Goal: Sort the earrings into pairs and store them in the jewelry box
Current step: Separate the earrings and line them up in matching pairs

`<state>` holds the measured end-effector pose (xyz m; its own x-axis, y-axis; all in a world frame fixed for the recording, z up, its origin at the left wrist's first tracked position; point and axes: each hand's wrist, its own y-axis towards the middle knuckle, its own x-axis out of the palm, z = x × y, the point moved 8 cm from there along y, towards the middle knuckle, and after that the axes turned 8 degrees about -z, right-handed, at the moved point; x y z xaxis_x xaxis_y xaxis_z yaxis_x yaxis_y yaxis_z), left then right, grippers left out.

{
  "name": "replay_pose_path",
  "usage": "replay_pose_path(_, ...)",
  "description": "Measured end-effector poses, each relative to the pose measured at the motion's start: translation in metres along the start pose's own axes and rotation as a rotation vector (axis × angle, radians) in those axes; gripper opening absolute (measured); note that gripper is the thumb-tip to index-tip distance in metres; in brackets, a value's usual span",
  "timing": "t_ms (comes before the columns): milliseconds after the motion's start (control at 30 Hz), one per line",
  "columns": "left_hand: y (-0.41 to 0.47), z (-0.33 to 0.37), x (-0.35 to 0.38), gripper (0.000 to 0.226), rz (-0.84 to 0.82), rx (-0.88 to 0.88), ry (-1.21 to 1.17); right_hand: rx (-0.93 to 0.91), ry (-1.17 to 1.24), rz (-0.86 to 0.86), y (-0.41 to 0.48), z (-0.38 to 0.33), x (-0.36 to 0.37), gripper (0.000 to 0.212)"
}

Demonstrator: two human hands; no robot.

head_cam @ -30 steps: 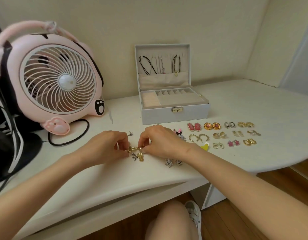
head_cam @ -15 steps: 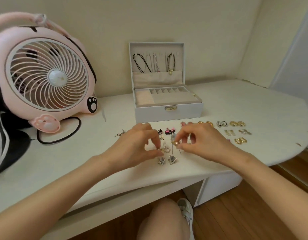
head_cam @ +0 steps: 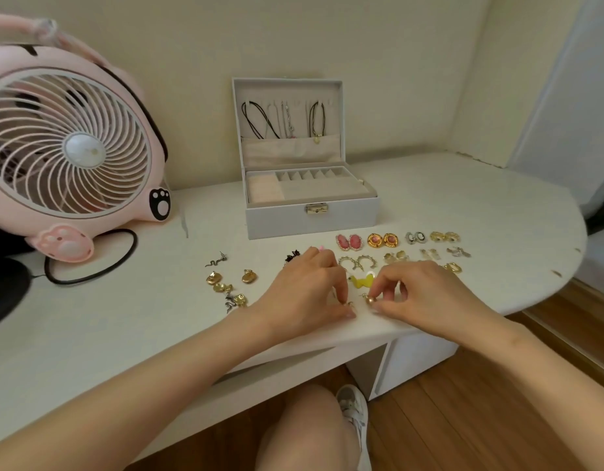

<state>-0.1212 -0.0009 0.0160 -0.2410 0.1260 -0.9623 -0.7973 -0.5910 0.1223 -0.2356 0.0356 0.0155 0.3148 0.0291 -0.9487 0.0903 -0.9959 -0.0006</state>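
Earrings (head_cam: 227,288), loose lot: gold shell pieces and a silver snake earring (head_cam: 215,260) lie unpaired left of centre on the worktop (head_cam: 480,205), well apart from the pink fan (head_cam: 69,141). Jewelry box (head_cam: 310,220) stands open behind the hands. Judging by its tray, storing has not begun.

Left grip (head_cam: 307,294): thumb and forefinger pinch the left gold earring (head_cam: 350,304) down at the worktop, near the front edge; the piece is mostly hidden. Right grip (head_cam: 426,294): thumb and forefinger pinch the right gold earring (head_cam: 370,299), just beside the other, the two almost touching between the fingertips. Yellow earring (head_cam: 361,282) sits just behind them. Sorted pairs (head_cam: 382,240) lie in rows to the right, some hidden under the right hand.

Step, as judged: pairing phase, matching these two small gold pieces. The next move probably calls for setting both down side by side near the rows without knocking the yellow piece, then letting go and going back left to the loose lot. Boxing comes after.
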Motion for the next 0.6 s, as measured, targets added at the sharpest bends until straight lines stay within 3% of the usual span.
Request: replay_pose_path(600,0.004,-0.0043,0.0039,0.025,-0.019,0.008,-0.04,0.024,0.029,0.035,0.0041,0.0004,0.0032,0.014)
